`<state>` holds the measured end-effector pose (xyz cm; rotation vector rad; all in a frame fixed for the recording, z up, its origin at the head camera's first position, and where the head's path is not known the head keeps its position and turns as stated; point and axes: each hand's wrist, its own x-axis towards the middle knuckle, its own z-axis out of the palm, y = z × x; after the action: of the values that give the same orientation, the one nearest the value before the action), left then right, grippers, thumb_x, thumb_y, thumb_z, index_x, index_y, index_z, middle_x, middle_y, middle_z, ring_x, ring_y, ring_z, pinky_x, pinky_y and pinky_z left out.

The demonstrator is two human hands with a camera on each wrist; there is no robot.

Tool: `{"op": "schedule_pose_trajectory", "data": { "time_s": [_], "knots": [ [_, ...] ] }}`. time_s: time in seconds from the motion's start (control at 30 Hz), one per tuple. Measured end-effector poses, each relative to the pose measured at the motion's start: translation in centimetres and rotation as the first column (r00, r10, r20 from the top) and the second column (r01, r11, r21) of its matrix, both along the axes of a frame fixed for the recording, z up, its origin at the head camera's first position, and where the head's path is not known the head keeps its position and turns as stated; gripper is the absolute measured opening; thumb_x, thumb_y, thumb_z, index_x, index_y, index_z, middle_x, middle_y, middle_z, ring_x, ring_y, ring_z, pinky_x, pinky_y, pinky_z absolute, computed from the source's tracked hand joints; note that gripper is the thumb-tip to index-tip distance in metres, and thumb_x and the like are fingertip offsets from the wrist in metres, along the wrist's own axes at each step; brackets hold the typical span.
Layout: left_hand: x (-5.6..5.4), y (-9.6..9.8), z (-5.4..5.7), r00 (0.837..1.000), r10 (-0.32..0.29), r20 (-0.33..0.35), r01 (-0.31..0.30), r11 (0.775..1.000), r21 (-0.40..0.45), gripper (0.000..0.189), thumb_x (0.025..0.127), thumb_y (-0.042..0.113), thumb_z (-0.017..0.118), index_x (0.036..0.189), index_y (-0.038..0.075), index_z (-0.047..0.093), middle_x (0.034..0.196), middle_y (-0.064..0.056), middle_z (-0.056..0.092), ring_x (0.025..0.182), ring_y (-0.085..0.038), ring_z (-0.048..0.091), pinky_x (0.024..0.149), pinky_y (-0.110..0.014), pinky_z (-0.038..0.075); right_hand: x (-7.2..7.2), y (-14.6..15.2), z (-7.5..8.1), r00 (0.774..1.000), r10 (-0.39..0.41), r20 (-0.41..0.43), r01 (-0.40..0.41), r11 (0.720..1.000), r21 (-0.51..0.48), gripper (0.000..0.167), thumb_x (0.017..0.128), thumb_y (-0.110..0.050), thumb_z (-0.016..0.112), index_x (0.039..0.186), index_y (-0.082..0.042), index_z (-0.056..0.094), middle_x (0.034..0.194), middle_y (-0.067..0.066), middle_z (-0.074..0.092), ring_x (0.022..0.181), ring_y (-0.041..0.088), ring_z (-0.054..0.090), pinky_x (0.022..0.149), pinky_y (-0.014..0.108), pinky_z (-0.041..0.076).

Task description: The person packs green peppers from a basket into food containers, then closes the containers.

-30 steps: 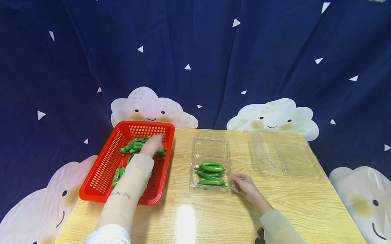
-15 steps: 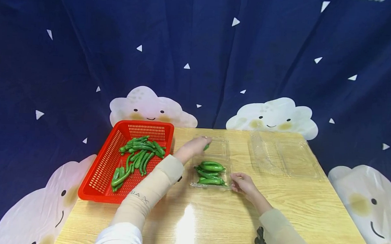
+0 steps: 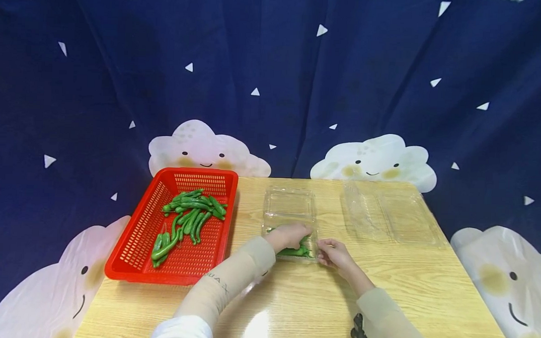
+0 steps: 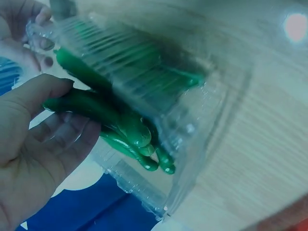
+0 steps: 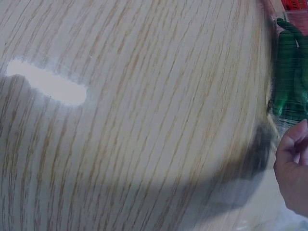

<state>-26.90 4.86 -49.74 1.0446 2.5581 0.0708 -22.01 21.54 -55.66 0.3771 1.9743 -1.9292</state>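
Note:
My left hand [image 3: 289,235] is down in the clear plastic clamshell container [image 3: 266,213], over the green peppers [image 3: 296,251] lying in its near half. In the left wrist view its thumb and fingers pinch a green pepper [image 4: 89,105], with several more peppers beside and below it. The container's lid half [image 3: 289,202] lies folded back, away from me. At the container's near right side, my right hand [image 3: 335,255] holds the rim between thumb and fingers. The right wrist view catches only part of this hand [image 5: 294,168], next to the peppers seen through the plastic wall.
A red perforated basket [image 3: 225,227] with several green peppers [image 3: 193,213] stands on the left of the wooden table [image 3: 310,309]. More clear plastic containers [image 3: 389,215] lie opened at the back right. A dark blue curtain hangs behind the table.
My left hand has come out of the red basket with a green pepper and moved right, over the lid half, down into the container. The right hand has stayed at the rim.

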Motion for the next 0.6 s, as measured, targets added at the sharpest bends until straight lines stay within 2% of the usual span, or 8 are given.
{"op": "schedule_pose_trajectory", "data": {
  "time_s": [0.1, 0.27, 0.47, 0.6],
  "knots": [
    [0.2, 0.1, -0.5, 0.999, -0.011, -0.031, 0.011, 1.0, -0.007, 0.041, 0.082, 0.01, 0.066, 0.121, 0.014, 0.054, 0.122, -0.002, 0.056, 0.109, -0.014, 0.054, 0.088, -0.023, 0.044, 0.0, 0.0, -0.1, 1.0, 0.005, 0.001, -0.005, 1.0, -0.002, 0.039, 0.095, -0.017, 0.048, 0.121, 0.011, 0.039, 0.079, 0.006, 0.055, 0.065, 0.009, 0.054, 0.056, 0.018, 0.047],
    [0.7, 0.0, -1.3, 0.999, 0.007, -0.04, -0.008, 1.0, -0.017, 0.048, 0.084, 0.01, 0.063, 0.13, 0.016, 0.05, 0.131, -0.002, 0.05, 0.117, -0.015, 0.049, 0.096, -0.024, 0.04, 0.1, -0.1, -0.2, 1.0, 0.005, -0.001, -0.005, 1.0, 0.002, 0.038, 0.095, -0.017, 0.049, 0.119, 0.01, 0.041, 0.081, 0.008, 0.055, 0.064, 0.009, 0.054, 0.055, 0.018, 0.046],
    [1.0, -0.4, -1.4, 0.999, -0.004, -0.052, 0.003, 1.0, -0.01, 0.051, 0.085, 0.01, 0.061, 0.134, 0.017, 0.046, 0.132, -0.002, 0.048, 0.115, -0.013, 0.05, 0.093, -0.023, 0.041, 0.0, 0.0, -0.2, 1.0, -0.005, 0.006, 0.005, 1.0, -0.011, 0.038, 0.095, -0.018, 0.05, 0.118, 0.01, 0.041, 0.08, 0.007, 0.055, 0.065, 0.009, 0.054, 0.056, 0.018, 0.046],
    [1.0, -0.8, -1.3, 0.999, 0.004, -0.034, -0.003, 1.0, 0.003, 0.054, 0.086, 0.011, 0.062, 0.136, 0.018, 0.044, 0.138, -0.002, 0.042, 0.119, -0.014, 0.047, 0.095, -0.024, 0.04, 0.0, 0.0, -0.2, 1.0, 0.0, 0.007, 0.0, 1.0, -0.006, 0.037, 0.095, -0.017, 0.049, 0.119, 0.01, 0.041, 0.08, 0.006, 0.055, 0.064, 0.009, 0.053, 0.055, 0.018, 0.046]
  ]
}}
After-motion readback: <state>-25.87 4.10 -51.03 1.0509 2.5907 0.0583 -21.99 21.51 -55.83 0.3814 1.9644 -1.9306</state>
